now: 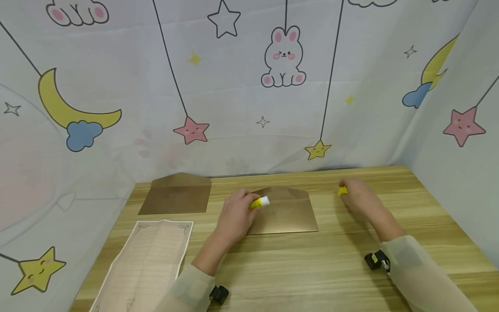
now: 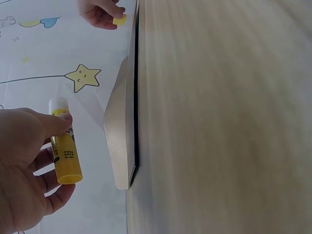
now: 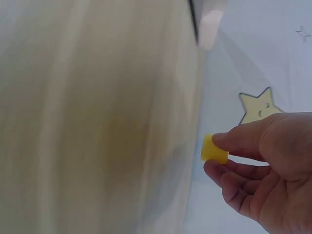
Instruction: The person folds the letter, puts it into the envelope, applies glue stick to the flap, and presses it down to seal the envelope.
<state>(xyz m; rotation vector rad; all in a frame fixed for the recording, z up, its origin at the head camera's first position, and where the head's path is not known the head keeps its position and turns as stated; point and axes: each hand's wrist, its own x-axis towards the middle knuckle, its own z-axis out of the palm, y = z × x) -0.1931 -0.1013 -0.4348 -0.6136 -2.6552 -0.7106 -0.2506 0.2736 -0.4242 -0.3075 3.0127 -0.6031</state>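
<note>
My left hand (image 1: 236, 213) grips a yellow glue stick (image 2: 66, 151) whose uncapped white end (image 1: 264, 201) points right. It is held over the left part of a brown envelope (image 1: 288, 216), which lies with its flap opened toward the back. To the right of that envelope, my right hand (image 1: 360, 197) pinches the small yellow cap (image 3: 214, 150) between thumb and fingers. In the right wrist view the cap stands off from the wooden surface.
A second brown envelope (image 1: 175, 199), flap opened, lies at the back left of the wooden table (image 1: 312, 277). In front of it is a sheet of letter paper (image 1: 144, 264) with a decorated border. A printed cloth (image 1: 241, 95) hangs behind the table.
</note>
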